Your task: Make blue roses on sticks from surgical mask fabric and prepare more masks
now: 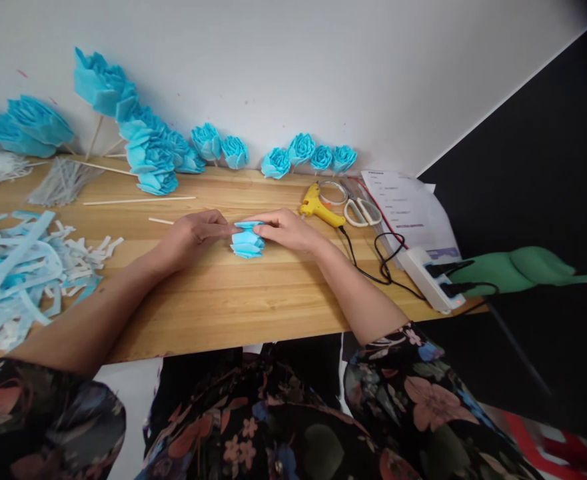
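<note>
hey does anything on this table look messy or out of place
Just the scraps at the left: they lie in a loose, tangled heap across the table, which looks untidy beside the small flowers lined up along the wall. Nothing looks plainly broken.

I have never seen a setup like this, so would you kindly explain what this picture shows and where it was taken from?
There is no machine here: these are a person's own bare hands, seen by a camera worn on their head, looking forward and down. The right hand holds a small layered flower; the left hand is at its left edge, though what it grips is hidden. Both are over a wooden table. More blue flowers line the wall behind. To the left lies a heap of blue and white scraps; to the right are a yellow glue gun, white-handled scissors and a white power strip.
</note>
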The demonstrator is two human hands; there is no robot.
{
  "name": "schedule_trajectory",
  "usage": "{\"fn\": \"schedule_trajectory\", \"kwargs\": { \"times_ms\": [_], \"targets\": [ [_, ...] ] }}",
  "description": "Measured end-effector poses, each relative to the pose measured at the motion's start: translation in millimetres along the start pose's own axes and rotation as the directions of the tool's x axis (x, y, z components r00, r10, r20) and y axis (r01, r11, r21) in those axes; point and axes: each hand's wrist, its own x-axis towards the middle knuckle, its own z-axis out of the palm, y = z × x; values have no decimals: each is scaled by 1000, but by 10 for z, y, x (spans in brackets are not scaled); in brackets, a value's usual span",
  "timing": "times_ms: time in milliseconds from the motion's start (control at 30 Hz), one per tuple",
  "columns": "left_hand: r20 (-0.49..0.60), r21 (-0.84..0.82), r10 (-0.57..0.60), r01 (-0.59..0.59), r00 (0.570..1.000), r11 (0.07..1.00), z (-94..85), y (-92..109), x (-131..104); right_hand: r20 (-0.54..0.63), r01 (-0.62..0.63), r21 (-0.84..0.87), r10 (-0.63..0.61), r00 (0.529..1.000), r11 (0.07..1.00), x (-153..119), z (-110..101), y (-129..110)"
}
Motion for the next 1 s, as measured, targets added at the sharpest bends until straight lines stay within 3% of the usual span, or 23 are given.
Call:
{"fn": "schedule_trajectory", "kwargs": {
  "times_ms": [200, 433, 600, 800, 1000],
  "targets": [
    [-11, 28, 1, -1, 1000, 1000, 15, -24, -8, -121, 56, -15, -58, 991, 998, 44, 91, 8],
    [-27, 52, 18, -17, 999, 998, 24, -46, -10, -5, 78, 65, -78, 997, 995, -7, 47, -47],
    [-32, 35, 18, -17, 999, 999, 20, -55, 0, -67, 47, 64, -43, 997, 997, 9, 57, -11],
    [-80, 36, -151, 155, 985, 987, 24, -51, -6, -130, 31, 102, -18, 991, 994, 43, 91, 44],
    [-85, 81, 66, -59, 994, 995, -2, -18, -5, -126, 59, 129, -43, 991, 990, 41, 88, 43]
  ]
}}
